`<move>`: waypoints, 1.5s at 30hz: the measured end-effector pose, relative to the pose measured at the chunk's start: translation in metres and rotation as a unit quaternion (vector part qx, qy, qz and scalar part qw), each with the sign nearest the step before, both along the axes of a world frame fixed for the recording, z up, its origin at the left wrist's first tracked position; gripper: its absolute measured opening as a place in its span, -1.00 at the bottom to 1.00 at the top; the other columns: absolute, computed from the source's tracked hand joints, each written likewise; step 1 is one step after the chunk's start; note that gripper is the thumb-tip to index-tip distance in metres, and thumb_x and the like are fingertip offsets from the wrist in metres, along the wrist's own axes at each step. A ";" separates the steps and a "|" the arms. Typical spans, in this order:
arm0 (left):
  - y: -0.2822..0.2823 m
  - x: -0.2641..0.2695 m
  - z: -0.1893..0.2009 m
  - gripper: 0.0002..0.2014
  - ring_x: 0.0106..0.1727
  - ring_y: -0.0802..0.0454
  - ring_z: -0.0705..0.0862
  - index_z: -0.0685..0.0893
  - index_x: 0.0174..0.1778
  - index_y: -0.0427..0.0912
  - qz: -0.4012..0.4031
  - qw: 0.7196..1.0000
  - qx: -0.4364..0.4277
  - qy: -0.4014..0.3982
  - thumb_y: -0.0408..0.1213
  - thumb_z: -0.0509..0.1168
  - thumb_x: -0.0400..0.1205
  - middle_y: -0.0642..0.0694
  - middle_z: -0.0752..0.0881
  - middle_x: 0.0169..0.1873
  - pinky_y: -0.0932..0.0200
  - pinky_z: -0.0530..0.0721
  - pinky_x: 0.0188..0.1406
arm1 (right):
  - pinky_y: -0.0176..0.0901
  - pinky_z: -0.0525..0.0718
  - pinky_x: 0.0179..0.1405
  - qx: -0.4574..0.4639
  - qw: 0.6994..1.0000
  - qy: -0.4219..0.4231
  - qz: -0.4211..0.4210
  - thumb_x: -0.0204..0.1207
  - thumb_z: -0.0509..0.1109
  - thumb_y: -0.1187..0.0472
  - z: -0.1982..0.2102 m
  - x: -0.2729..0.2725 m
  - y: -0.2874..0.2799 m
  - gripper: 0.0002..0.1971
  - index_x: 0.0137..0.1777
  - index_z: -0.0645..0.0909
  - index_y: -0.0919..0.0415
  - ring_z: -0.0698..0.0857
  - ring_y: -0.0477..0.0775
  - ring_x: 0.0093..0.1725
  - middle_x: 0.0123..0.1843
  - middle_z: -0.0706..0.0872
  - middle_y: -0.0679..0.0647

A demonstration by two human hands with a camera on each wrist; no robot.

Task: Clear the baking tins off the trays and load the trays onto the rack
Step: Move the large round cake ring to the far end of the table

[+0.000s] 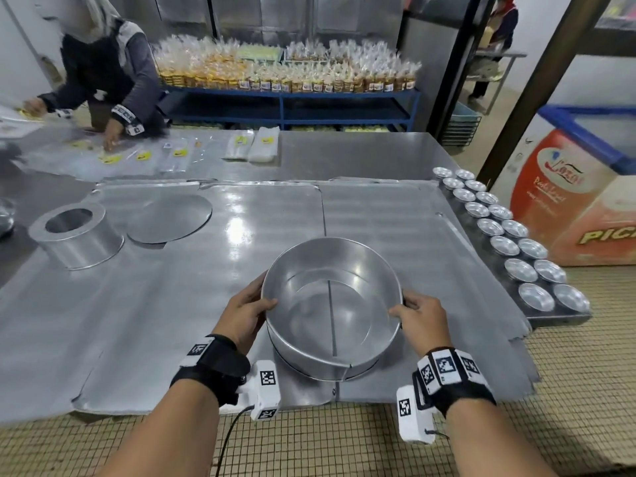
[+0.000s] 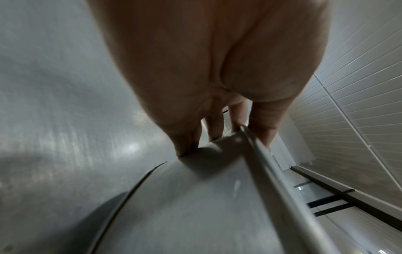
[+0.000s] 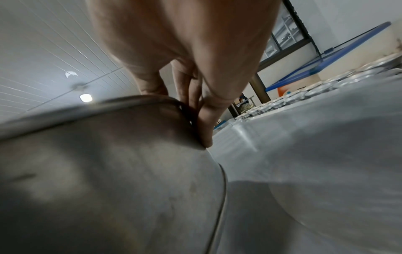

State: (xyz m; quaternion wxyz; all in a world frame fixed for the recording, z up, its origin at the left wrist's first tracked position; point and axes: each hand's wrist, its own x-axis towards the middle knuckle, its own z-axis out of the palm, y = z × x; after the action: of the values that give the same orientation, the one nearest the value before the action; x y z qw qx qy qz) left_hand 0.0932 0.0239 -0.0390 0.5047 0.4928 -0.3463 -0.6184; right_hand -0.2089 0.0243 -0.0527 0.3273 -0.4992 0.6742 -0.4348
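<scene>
**Both hands on the ring tin at the near edge**

Across the steel worktable, flat silver baking trays (image 1: 179,311) lie edge to edge, covering most of the surface. Next in size, the wide round bottomless aluminium cake tin (image 1: 332,352) sits at the near edge, straddling the seam between two trays, directly ahead of the person and square between both wrists. The left hand (image 1: 246,313) clamps its left rim, thumb over the lip and fingers (image 2: 215,127) down the outer wall; the right hand (image 1: 418,320) pinches the right rim the same way, fingers (image 3: 204,127) against the outside. Neither hand is nearer, so a straight lift looks like the coming move, and the tin holds nothing (the tray seam shows through its open middle).

Further left stands a smaller tapered aluminium ring tin (image 1: 77,235), also empty, with a flat round aluminium disc (image 1: 168,218) just beside it on the same tray. Along the right edge of the table, a double row of small shiny fluted tart moulds (image 1: 506,232) sits on a separate dark tray, each one empty. No rack can be made out for certain.
</scene>
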 end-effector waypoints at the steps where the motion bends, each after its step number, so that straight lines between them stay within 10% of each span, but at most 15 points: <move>1: 0.001 -0.001 -0.001 -0.39 0.06 0.08 0.81 0.63 0.48 -0.13 0.001 1.000 0.000 0.001 -0.75 0.18 0.58 -0.11 0.80 0.22 0.32 0.75 -0.12 | -0.05 0.75 -0.09 0.008 1.000 0.000 -0.003 0.29 0.45 0.44 -0.001 0.000 0.002 -0.71 -0.29 0.81 -0.02 0.81 0.14 -0.10 -0.27 0.85 -0.04; 5: 0.001 -0.004 -0.006 -0.36 0.01 0.08 0.82 0.62 0.51 -0.16 -0.001 1.000 0.013 -0.012 -0.77 0.16 0.56 -0.15 0.80 0.22 0.31 0.74 -0.17 | -0.23 0.65 -0.15 0.035 0.999 -0.009 -0.003 0.35 0.44 0.46 -0.007 -0.001 0.004 -0.70 -0.04 0.85 0.12 0.81 0.10 -0.08 -0.20 0.86 -0.03; 15: 0.004 -0.013 -0.007 -0.37 -0.16 0.16 0.83 0.66 0.40 -0.11 0.023 0.998 0.042 -0.046 -0.79 0.13 0.55 -0.01 0.86 -0.04 0.34 0.73 -0.28 | 0.11 0.77 0.07 0.099 0.994 0.026 0.044 0.32 0.47 0.36 -0.016 -0.009 -0.009 -0.75 -0.05 0.83 0.09 0.81 0.11 -0.07 -0.17 0.86 -0.03; 23: -0.021 -0.011 -0.006 -0.42 -0.10 -0.21 0.69 0.58 0.44 -0.22 0.013 0.973 0.100 -0.208 -0.77 0.18 0.54 -0.32 0.73 0.06 0.03 0.70 -0.17 | -0.08 0.76 -0.13 0.197 0.951 0.194 0.136 0.27 0.47 0.26 0.004 -0.019 -0.041 -0.86 -0.16 0.76 0.23 0.77 0.20 -0.14 -0.18 0.80 0.18; 31: -0.049 -0.002 0.038 -0.78 -0.08 -0.13 0.74 0.72 0.17 -0.15 -0.111 0.853 0.135 -0.492 -0.33 0.41 0.61 -0.19 0.78 0.01 0.13 0.65 -0.10 | -0.14 0.60 -0.14 0.204 0.859 0.405 0.237 0.45 0.34 0.20 0.058 0.009 -0.087 -0.91 -0.23 0.51 0.18 0.68 0.24 -0.09 -0.07 0.69 0.20; 37: -0.082 0.038 0.067 -0.78 0.04 -0.19 0.83 0.77 0.16 -0.23 -0.120 0.793 0.140 -0.581 -0.26 0.43 0.63 -0.20 0.82 0.05 0.25 0.59 -0.44 | -0.13 0.62 -0.15 0.185 0.817 0.457 0.298 0.50 0.38 0.13 0.083 0.079 -0.130 -0.83 -0.20 0.53 0.22 0.68 0.21 -0.10 -0.06 0.66 0.15; 41: -0.119 0.092 0.075 -0.71 0.07 -0.15 0.73 0.77 0.24 -0.22 -0.100 0.752 0.118 -0.641 -0.22 0.44 0.63 -0.18 0.78 0.05 0.14 0.65 0.04 | -0.07 0.65 0.00 0.174 0.806 0.457 0.333 0.53 0.44 0.07 0.091 0.146 -0.165 -0.66 0.21 0.61 0.27 0.68 0.24 0.08 0.15 0.68 0.20; 45: -0.166 0.158 0.071 -0.67 0.33 -0.19 0.65 0.73 0.32 -0.17 -0.074 0.726 0.117 -0.674 -0.18 0.42 0.64 -0.16 0.71 0.29 0.13 0.56 0.11 | -0.12 0.65 -0.09 0.159 0.806 0.451 0.348 0.52 0.46 0.08 0.097 0.222 -0.206 -0.78 -0.11 0.59 0.25 0.68 0.22 -0.05 -0.07 0.65 0.14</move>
State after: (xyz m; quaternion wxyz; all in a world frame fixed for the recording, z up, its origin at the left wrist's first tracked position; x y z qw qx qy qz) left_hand 0.2513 -0.1417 0.0316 0.0296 0.8079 -0.5555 -0.1947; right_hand 0.0135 -0.1819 0.0439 0.1909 -0.7811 0.5867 0.0960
